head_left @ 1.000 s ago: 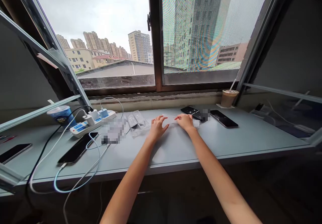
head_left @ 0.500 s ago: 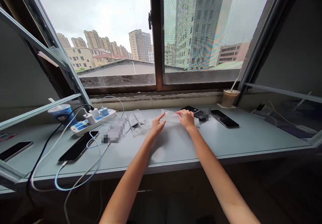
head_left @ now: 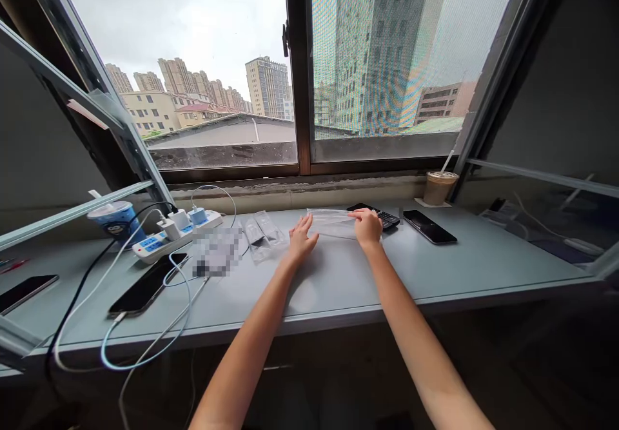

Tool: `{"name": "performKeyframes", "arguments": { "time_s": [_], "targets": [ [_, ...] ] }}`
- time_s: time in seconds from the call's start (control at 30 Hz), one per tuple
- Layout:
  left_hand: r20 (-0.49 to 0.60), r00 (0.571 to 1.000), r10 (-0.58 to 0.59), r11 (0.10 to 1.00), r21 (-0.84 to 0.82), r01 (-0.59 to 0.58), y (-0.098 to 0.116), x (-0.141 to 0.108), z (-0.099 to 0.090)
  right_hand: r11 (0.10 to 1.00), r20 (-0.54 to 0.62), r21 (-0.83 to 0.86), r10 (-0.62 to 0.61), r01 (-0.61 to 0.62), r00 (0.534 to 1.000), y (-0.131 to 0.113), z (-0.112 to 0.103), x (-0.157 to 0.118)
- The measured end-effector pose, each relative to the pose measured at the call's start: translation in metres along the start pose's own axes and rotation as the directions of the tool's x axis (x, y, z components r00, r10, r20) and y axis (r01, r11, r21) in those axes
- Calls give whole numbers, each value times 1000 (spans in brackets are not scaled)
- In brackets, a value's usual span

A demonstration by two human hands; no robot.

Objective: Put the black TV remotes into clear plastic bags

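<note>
A clear plastic bag (head_left: 333, 225) is laid out on the grey worktop (head_left: 348, 288), between the left hand (head_left: 302, 240) and the right hand (head_left: 368, 226). Its right end is held by the right hand, the grip clamped on the film. The left hand is placed at its left end, the grip apart, with thumb and fingers spread; whether the film is touched there cannot be told. Just beyond the right hand, a black remote control (head_left: 389, 219) is partly hidden. Farther right, a black smartphone (head_left: 430, 227) is laid flat, and an iced drink cup (head_left: 440, 188) with a straw is stood near the window. To the left of the left hand, clear plastic packets (head_left: 264, 235) are set beside a pixelated patch. Beyond that, a white power strip (head_left: 169, 244) is loaded with chargers, and a cable is plugged into a larger smartphone (head_left: 146, 285).
</note>
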State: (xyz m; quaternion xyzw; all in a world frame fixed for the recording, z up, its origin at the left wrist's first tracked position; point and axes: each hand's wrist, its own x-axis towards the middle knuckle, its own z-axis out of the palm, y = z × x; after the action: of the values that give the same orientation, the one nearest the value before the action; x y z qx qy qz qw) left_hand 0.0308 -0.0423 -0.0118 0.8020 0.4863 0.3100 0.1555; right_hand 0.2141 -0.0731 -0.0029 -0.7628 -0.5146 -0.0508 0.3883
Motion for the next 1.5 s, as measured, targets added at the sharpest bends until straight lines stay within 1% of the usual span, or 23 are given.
{"name": "performKeyframes", "arguments": {
  "time_s": [0.07,0.13,0.2,0.3,0.37,0.53,0.67,0.77,0.9,1.03,1.1,1.2,1.27,1.37,1.5],
  "targets": [
    [-11,999,46,996,73,-45,-1,-2,2,1000,17,-8,-1,1,1000,0,1,-1],
    [12,995,104,987,124,-104,-1,-3,3,999,63,-48,16,-13,998,-1,2,-2],
    [90,983,159,973,153,-171,-1,-4,4,997,108,-80,29,-20,994,-2,2,-3],
    [207,960,187,961,166,-223,-1,-6,4,997,130,-71,12,-2,991,-3,2,-4],
    [225,956,187,961,160,-226,0,-7,4,998,117,-55,4,2,993,-4,2,-4],
    [202,957,206,961,145,-237,-2,-7,5,997,128,-70,31,-22,991,-4,2,-4],
    [205,965,164,965,171,-200,-4,-5,6,999,90,-51,-2,6,996,-5,0,-3],
    [194,970,144,967,183,-180,-5,-5,7,999,74,-51,9,-5,997,-4,1,-4],
    [219,967,130,968,185,-172,-6,-5,7,995,85,-80,68,-61,994,-2,3,-5],
    [275,957,91,977,160,-138,-6,-6,7,994,80,-82,82,-76,993,-2,2,-6],
    [288,954,88,979,151,-136,-7,-6,7,997,48,-52,62,-59,997,-5,-1,-5],
    [286,953,95,979,145,-141,-7,-6,7,1000,-49,-1,15,-15,999,-9,-4,-4],
    [287,953,98,979,142,-144,-8,-6,7,1000,-75,-4,9,-9,997,-11,-4,-4],
    [293,951,98,977,154,-148,-8,-5,8,997,-1,-72,42,-42,999,-12,-2,-5],
    [299,950,91,974,172,-147,-7,-5,8,980,169,-176,124,-94,978,-9,1,-7]
  ]
}}
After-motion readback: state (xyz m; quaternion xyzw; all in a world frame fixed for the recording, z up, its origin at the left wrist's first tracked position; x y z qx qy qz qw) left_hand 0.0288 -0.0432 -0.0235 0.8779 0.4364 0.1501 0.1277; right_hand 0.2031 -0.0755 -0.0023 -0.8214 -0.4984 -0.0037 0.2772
